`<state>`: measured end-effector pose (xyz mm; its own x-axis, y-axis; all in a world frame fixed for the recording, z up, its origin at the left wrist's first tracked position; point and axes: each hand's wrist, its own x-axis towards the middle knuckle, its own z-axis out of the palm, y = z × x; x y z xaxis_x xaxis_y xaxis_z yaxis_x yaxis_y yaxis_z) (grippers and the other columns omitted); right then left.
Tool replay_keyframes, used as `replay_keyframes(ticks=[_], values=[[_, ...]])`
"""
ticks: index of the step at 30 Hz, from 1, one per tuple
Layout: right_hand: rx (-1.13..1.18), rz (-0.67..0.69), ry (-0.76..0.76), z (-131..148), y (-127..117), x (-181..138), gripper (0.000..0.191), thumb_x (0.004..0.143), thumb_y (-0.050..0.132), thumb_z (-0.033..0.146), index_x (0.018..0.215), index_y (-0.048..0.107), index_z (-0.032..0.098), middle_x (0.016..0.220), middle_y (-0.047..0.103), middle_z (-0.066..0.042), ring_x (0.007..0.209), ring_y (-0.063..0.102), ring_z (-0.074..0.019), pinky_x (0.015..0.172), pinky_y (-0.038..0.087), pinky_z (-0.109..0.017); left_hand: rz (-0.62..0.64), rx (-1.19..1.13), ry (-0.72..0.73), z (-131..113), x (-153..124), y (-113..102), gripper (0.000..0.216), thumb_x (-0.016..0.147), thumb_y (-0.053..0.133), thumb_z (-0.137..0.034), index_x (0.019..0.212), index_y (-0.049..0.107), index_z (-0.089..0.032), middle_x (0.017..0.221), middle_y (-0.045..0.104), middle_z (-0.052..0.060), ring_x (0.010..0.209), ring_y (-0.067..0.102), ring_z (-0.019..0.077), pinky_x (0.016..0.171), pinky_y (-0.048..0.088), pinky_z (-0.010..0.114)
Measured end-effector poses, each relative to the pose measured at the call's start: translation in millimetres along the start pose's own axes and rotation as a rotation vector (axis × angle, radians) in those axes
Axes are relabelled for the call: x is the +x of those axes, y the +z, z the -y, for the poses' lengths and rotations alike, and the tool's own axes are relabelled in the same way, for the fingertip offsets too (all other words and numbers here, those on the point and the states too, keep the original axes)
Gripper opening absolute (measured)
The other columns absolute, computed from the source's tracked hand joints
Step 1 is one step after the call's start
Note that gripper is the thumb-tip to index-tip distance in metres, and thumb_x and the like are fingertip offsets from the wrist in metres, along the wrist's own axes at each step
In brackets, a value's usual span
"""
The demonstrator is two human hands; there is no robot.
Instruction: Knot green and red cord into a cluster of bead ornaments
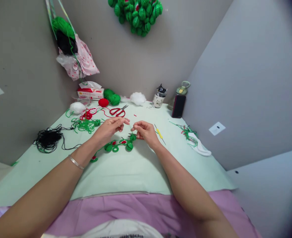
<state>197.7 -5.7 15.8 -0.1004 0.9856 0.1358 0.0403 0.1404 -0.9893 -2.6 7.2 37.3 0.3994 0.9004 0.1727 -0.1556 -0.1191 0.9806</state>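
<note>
My left hand (111, 128) and my right hand (145, 132) are raised over the middle of the table, fingertips pinched. A thin, pale green yarn strand (130, 127) runs between them, up from a small green crocheted ball (132, 137). A dark, narrow metal tip (130, 135) shows by my right fingers; its other end is hidden. Below my hands lies a string of crocheted pieces with green balls (129, 146), red-and-white parts (123, 141) and a green ring (115, 149). To the right of my right hand lies a yellow-handled crochet hook (159, 133).
Red-handled scissors (117, 112) lie behind my left hand. Black yarn (48, 138) and green yarn (83, 125) lie tangled at left. White stuffing (137, 98), a cup (159, 99) and a phone (178, 106) stand at the back. Yarn scraps (189, 134) lie at right.
</note>
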Motion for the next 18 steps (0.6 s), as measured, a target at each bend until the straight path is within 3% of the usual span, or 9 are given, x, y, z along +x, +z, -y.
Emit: replay_keyframes(ticks=[3, 6, 12, 18], values=[[0.056, -0.063, -0.028, 4, -2, -1, 0.027, 0.072, 0.075, 0.041, 0.083, 0.070, 0.017, 0.063, 0.060, 0.003, 0.048, 0.044, -0.0068, 0.046, 0.038, -0.022, 0.016, -0.194, -0.028, 3, 3, -1, 0.029, 0.087, 0.063, -0.042, 0.080, 0.067, -0.015, 0.085, 0.065, 0.006, 0.073, 0.054, 0.0119, 0.064, 0.042, 0.023], [0.189, -0.105, -0.029, 9, -4, -1, 0.026, 0.069, 0.078, 0.038, 0.082, 0.070, 0.017, 0.066, 0.061, 0.003, 0.051, 0.049, -0.0071, 0.050, 0.045, -0.022, 0.010, -0.212, -0.032, 3, 2, 3, 0.030, 0.087, 0.064, -0.044, 0.084, 0.067, -0.014, 0.085, 0.065, 0.006, 0.073, 0.056, 0.0118, 0.063, 0.043, 0.022], [0.354, -0.091, -0.003, 18, 2, -8, 0.030, 0.067, 0.081, 0.036, 0.084, 0.064, 0.019, 0.079, 0.073, -0.003, 0.067, 0.065, -0.0120, 0.063, 0.053, -0.024, -0.028, 0.198, 0.036, 11, -6, 21, 0.032, 0.087, 0.062, -0.041, 0.101, 0.073, -0.014, 0.072, 0.061, 0.000, 0.063, 0.053, 0.0108, 0.063, 0.045, 0.024], [0.084, -0.146, -0.153, 18, 7, -12, 0.022, 0.074, 0.074, 0.036, 0.083, 0.065, 0.018, 0.069, 0.066, 0.001, 0.060, 0.060, -0.0113, 0.060, 0.052, -0.025, -0.036, 0.352, 0.143, 28, -11, 28, 0.039, 0.094, 0.049, -0.039, 0.120, 0.067, -0.017, 0.077, 0.064, 0.001, 0.064, 0.057, 0.0117, 0.064, 0.048, 0.024]])
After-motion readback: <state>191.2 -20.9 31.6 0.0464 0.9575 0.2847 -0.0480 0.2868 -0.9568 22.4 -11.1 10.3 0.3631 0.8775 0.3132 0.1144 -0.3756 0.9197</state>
